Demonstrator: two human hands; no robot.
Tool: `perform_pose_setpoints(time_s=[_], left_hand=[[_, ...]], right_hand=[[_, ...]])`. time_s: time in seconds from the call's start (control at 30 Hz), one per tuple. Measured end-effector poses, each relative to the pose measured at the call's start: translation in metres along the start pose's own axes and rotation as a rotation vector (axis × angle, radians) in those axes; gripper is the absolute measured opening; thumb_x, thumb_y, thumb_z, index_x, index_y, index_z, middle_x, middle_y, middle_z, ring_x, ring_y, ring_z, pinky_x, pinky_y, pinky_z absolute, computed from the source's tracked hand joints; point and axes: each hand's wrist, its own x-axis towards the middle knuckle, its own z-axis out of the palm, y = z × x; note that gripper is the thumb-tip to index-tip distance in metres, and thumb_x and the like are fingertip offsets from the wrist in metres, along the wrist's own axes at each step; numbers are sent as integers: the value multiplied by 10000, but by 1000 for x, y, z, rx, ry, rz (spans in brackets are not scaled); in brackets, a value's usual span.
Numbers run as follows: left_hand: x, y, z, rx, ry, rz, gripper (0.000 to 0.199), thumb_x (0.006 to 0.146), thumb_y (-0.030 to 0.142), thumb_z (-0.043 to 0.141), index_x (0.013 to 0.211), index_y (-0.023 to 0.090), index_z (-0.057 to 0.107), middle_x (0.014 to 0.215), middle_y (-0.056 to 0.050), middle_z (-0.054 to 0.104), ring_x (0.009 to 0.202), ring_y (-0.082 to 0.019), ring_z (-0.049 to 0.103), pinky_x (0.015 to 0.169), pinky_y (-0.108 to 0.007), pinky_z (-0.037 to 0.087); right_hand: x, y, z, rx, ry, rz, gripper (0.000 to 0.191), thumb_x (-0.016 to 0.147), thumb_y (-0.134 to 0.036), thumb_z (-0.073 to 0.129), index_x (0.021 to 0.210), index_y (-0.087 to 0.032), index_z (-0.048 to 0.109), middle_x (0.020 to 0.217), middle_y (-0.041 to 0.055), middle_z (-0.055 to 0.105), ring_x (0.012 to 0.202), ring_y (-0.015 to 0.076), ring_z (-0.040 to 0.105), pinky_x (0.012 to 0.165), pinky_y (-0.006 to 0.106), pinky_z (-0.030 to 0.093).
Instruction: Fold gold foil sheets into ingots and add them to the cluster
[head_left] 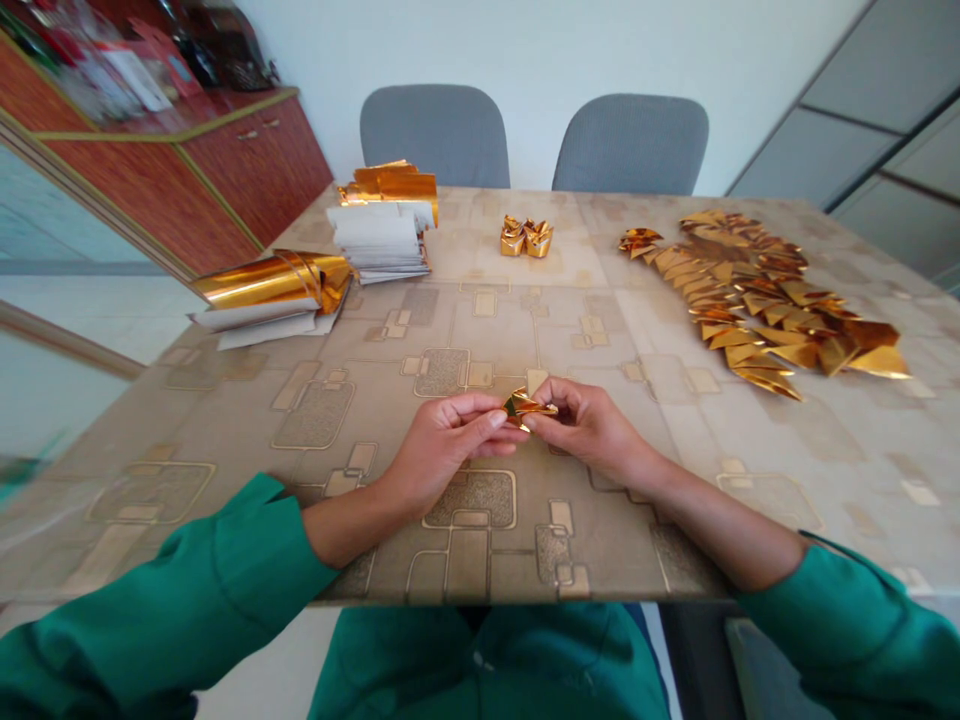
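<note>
Above the near part of the table, both my hands hold one small folded piece of gold foil paper (523, 404). My left hand (454, 430) pinches its left end between thumb and fingers. From the other side, my right hand (581, 420) grips the right end, thumb toward me and fingers curled behind. The piece has pointed, shiny edges; its underside is hidden by my fingers. Farther back stand finished-looking gold foil ingot shapes (526, 237), side by side. To the right lies a spread pile of folded gold foil pieces (750, 290), overlapping in rows.
At the back left are a stack of foil sheets (382, 240), white side showing, and a rolled gold foil bundle (277, 285) on white sheets. A patterned cloth covers the table (360, 370). Two grey chairs (435, 135) stand beyond; a wooden cabinet (225, 160) is at left.
</note>
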Motion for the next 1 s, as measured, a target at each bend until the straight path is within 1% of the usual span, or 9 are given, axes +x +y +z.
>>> perform_pose_setpoints(time_s=[0.17, 0.33, 0.4, 0.47, 0.53, 0.63, 0.7, 0.83, 1.0], left_hand=[[-1, 2, 2, 8, 11, 8, 210, 764, 310, 789, 869, 142, 719, 839, -57, 769, 798, -174, 741, 711, -242, 595], [0, 1, 2, 7, 15, 3, 215, 715, 277, 826, 841, 135, 725, 816, -48, 768, 740, -145, 728, 694, -219, 588], [0, 1, 3, 4, 21, 10, 216, 709, 282, 829, 821, 129, 726, 788, -43, 762, 711, -132, 719, 675, -206, 583], [1, 1, 2, -7, 45, 12, 224, 702, 288, 835, 806, 125, 721, 764, -32, 754, 666, -111, 703, 653, -192, 577], [2, 1, 1, -35, 73, 16, 232, 705, 293, 834, 808, 127, 710, 768, -23, 752, 643, -96, 695, 641, -180, 573], [2, 2, -1, -73, 80, 16, 228, 730, 292, 819, 838, 132, 699, 793, -30, 760, 697, -108, 718, 648, -170, 569], [2, 2, -2, -80, 69, 2, 225, 736, 287, 815, 845, 130, 696, 796, -37, 762, 722, -120, 728, 648, -169, 568], [2, 2, -2, -83, 40, -39, 231, 730, 281, 820, 847, 125, 697, 814, -48, 765, 728, -129, 733, 647, -174, 569], [1, 3, -3, -77, 6, -33, 230, 741, 284, 811, 878, 129, 710, 840, -50, 768, 741, -125, 731, 651, -172, 566]], right_hand=[[0, -2, 1, -2, -3, 20, 227, 845, -381, 673, 765, -191, 579, 684, -17, 573, 623, 114, 476, 576, 257, 353], [-1, -5, 4, -21, 26, 46, 278, 803, -373, 708, 704, -197, 516, 621, -40, 502, 578, 102, 407, 530, 252, 298], [-1, -6, 4, -1, 15, 43, 291, 806, -381, 710, 711, -198, 505, 634, -42, 490, 585, 102, 398, 534, 253, 292], [-1, -9, 2, 57, -44, 47, 282, 816, -391, 710, 756, -197, 514, 677, -39, 494, 608, 104, 408, 552, 253, 305], [-1, -13, -2, 150, -134, 73, 272, 823, -397, 710, 829, -196, 527, 731, -33, 506, 635, 106, 427, 572, 250, 324], [0, -19, -8, 280, -242, 112, 271, 839, -396, 701, 909, -190, 539, 793, -17, 544, 666, 106, 467, 592, 245, 348], [1, -19, -11, 329, -274, 116, 259, 844, -376, 701, 919, -187, 540, 803, -15, 569, 664, 99, 487, 589, 237, 352], [2, -13, -9, 349, -217, 81, 260, 816, -313, 735, 884, -200, 511, 692, -60, 560, 561, 70, 459, 515, 212, 303], [1, -12, -7, 238, -132, 57, 308, 787, -292, 756, 904, -216, 481, 613, -81, 548, 501, 70, 423, 472, 215, 259]])
